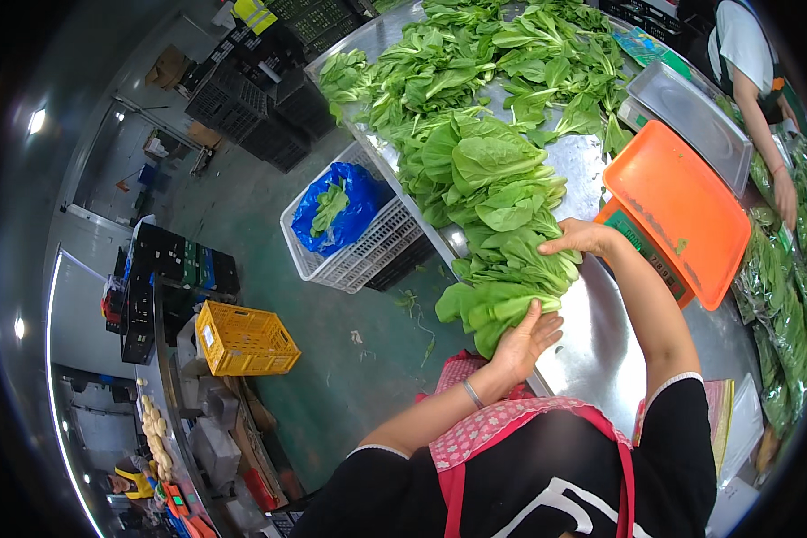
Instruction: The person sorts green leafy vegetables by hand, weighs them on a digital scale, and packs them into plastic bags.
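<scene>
A long pile of leafy greens (504,202) runs along the edge of a metal table (595,323), pale stems turned right. My right hand (585,239) has its thumb over the stems, and its other fingers are largely hidden by the greens. At the near end of the pile, my left hand (521,343) holds the lowest bunch (491,309) from below, thumb against the stems and fingers stretched loosely to the right. The leaves of that bunch hang past the table edge. Right beside my right hand stands a digital scale (645,252) with an orange pan (679,208).
More greens (437,67) cover the table's far part. A metal tray (693,128) lies behind the scale. Bagged greens (780,302) line the right, where another person's hand (785,198) reaches. A white crate (356,249) with a blue bag (343,202) stands left; a yellow crate (249,339) is farther off.
</scene>
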